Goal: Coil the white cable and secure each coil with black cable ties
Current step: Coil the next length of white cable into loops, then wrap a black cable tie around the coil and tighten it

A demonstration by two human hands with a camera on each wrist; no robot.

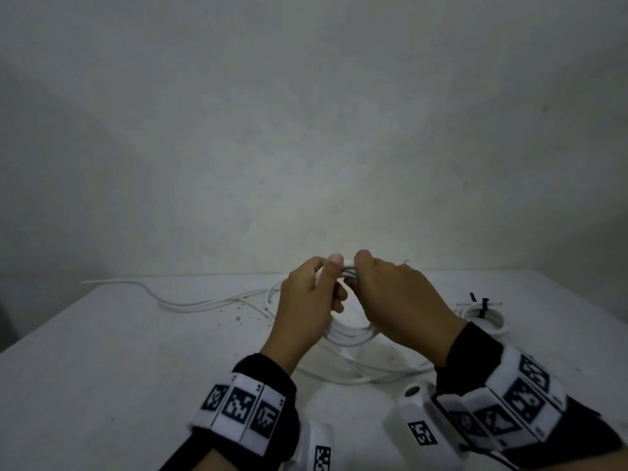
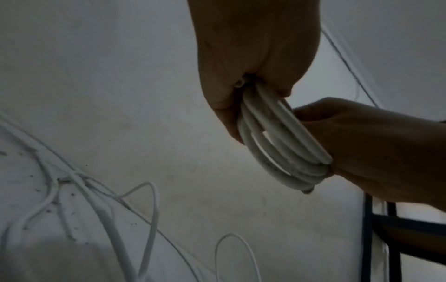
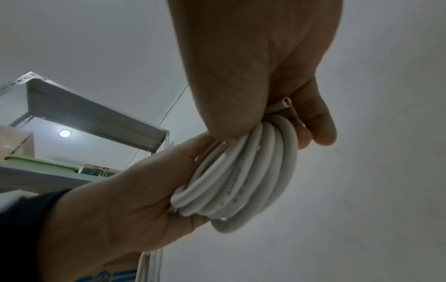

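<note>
- Left hand (image 1: pixel 307 302) and right hand (image 1: pixel 399 302) both gripped the white cable coil (image 3: pixel 243 177), held above the table (image 1: pixel 112 351)
- Finished tied coil (image 1: pixel 486 317) lay at far right, loose cable (image 1: pixel 204 302) trailed left

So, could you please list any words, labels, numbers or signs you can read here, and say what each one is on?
No text can be read.
White cable coil: a line of print runs along one strand, too blurred to read.
Wristbands: black-and-white square code markers with tiny characters beside them, too small to read.
Box at the bottom edge: a blue graphic, no legible words.
</note>
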